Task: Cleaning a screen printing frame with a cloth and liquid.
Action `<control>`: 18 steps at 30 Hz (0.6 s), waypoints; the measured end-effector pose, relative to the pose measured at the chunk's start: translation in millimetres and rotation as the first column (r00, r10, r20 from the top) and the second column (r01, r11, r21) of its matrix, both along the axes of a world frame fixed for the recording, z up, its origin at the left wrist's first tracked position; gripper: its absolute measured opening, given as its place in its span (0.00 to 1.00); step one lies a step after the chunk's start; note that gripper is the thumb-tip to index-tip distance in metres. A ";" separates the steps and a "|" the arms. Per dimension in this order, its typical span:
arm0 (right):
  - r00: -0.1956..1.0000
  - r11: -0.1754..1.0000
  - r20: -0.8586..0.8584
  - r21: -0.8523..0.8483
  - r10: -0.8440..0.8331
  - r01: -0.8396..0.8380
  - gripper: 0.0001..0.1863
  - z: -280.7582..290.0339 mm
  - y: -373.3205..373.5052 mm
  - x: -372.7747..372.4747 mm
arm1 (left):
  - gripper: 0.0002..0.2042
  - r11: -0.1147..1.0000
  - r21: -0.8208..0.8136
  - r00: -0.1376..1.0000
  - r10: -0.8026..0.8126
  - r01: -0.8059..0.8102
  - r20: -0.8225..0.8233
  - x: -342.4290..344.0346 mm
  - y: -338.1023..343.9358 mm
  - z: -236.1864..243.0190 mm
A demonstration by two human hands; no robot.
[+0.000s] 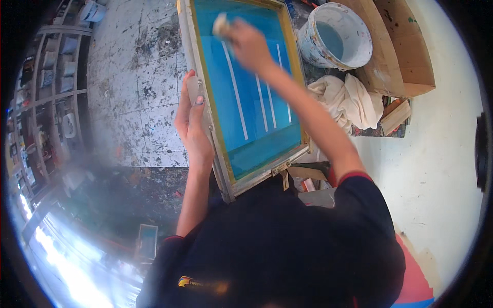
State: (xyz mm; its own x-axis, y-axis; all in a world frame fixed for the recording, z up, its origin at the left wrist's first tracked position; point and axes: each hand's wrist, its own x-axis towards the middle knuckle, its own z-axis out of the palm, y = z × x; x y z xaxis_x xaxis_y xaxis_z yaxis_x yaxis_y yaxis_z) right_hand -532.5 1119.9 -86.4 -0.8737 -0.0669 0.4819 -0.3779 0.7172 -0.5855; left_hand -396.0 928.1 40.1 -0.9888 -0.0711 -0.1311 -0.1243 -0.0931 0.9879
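A pale tiled surface (138, 77), blotched with black, spreads along the left, beyond it slatted shelving (67, 31) crowded with small goods; glare fills the lower left corner. At right, a white wall (426, 174) stands beside a speckled dark desk (400, 131) carrying a smeared white bucket (357, 38) with bluish liquid, a crumpled cream cloth (354, 102) and an open cardboard box (380, 41). A small orange-and-yellow logo (184, 281) with lettering marks the dark shirt (287, 241). The framed screen (250, 102), blue with pale stripes, is tilted before the person's chest. The left grip (194, 128) clasps its left rail; the right grip (251, 49), blurred, is closed around a pale wad (221, 25) at the screen's upper part.
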 end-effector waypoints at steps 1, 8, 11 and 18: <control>0.994 0.999 -0.103 -0.032 -0.036 0.033 0.11 -10.9 24.4 -56.8 | 0.27 0.999 -0.003 0.999 -0.035 0.035 -0.005 -3.7 7.0 -1.5; 0.998 0.994 0.028 -0.095 0.058 -0.055 0.15 -11.3 10.4 34.9 | 0.28 0.999 0.031 0.998 0.043 -0.044 0.035 -1.9 -4.9 -2.4; 0.960 0.988 0.245 -0.106 0.139 -0.116 0.17 14.1 9.0 228.8 | 0.28 0.997 -0.075 1.000 0.005 -0.006 -0.010 -5.3 -4.8 -11.2; 0.993 0.991 0.014 -0.064 0.119 -0.118 0.18 -13.3 47.8 130.6 | 0.29 1.000 -0.009 1.000 -0.002 0.002 -0.012 -3.8 5.3 2.3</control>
